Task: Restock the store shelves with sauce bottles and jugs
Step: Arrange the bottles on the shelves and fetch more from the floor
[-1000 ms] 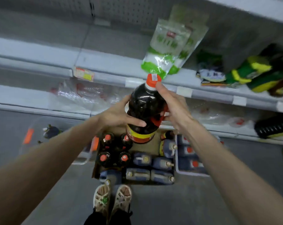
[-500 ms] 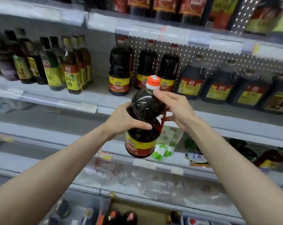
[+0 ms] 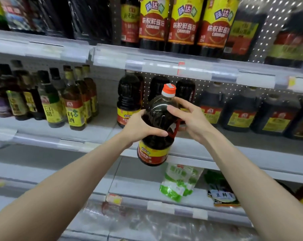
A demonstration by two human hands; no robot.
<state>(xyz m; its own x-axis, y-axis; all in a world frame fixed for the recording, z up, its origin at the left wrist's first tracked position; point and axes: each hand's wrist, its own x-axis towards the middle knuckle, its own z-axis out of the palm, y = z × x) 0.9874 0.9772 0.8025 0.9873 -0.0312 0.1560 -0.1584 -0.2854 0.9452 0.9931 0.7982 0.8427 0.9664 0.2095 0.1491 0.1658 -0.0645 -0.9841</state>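
Shelf [image 3: 102, 133] holds three dark jugs [image 3: 129, 94] right behind. Left hand [image 3: 140, 127] and right hand [image 3: 190, 119] grip a tilted dark sauce jug [image 3: 157, 119] with an orange cap [image 3: 169, 89].

Both hands hold a jug [image 3: 156, 126] of dark sauce in the air, in front of the middle shelf [image 3: 251, 150]. The left hand [image 3: 138, 127] grips its body from the left, with the thumb across the front. The right hand [image 3: 190, 119] holds its shoulder, fingers spread just below the orange cap [image 3: 169, 90]. The lower fingers may hook the red handle [image 3: 176, 129], though that part is hidden. The jug tilts slightly, with its cap leaning away and its yellow-and-red label low. Behind it on the shelf stand matching jugs [image 3: 129, 98] (same label). Slim bottles [image 3: 74, 105] stand further left. A green pouch [image 3: 179, 183] lies on the shelf below.
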